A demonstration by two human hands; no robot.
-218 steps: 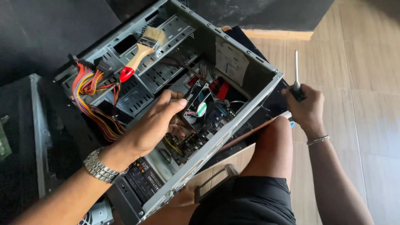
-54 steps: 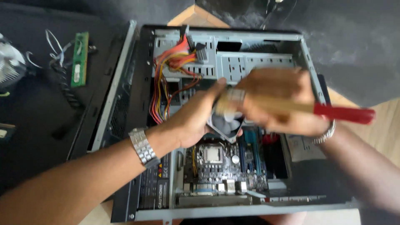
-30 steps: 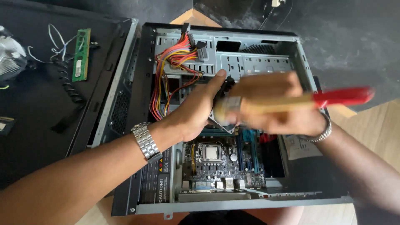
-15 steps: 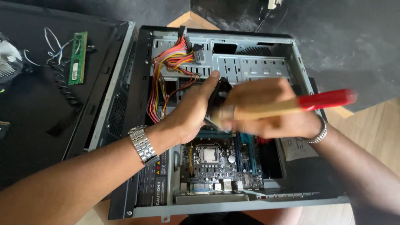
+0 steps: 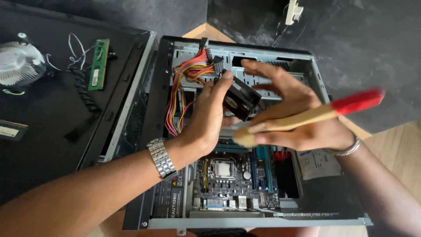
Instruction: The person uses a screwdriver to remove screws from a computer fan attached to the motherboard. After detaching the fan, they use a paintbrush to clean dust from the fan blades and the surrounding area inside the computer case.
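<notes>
a black table top (image 5: 48,131) carries everything here, with pale wooden floor (image 5: 394,145) showing past its edge at about three to four o'clock. an open computer case (image 5: 171,87) lies flat on it at the middle. at ten o'clock rests a round finned cooler fan (image 5: 17,63); just beside it, toward eleven, a green memory stick (image 5: 99,64) with thin loose wires (image 5: 72,48) and a black coiled cable (image 5: 85,94). at nine o'clock lies a dark flat part (image 5: 11,130), cut off by the frame.

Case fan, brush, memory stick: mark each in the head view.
Case fan (image 5: 239,98), head view: on its black frame, held by the left hand (image 5: 208,118).
Brush (image 5: 307,117), head view: on its wooden handle, in the right hand (image 5: 302,118).
Memory stick (image 5: 99,64), head view: middle of the green board.
</notes>
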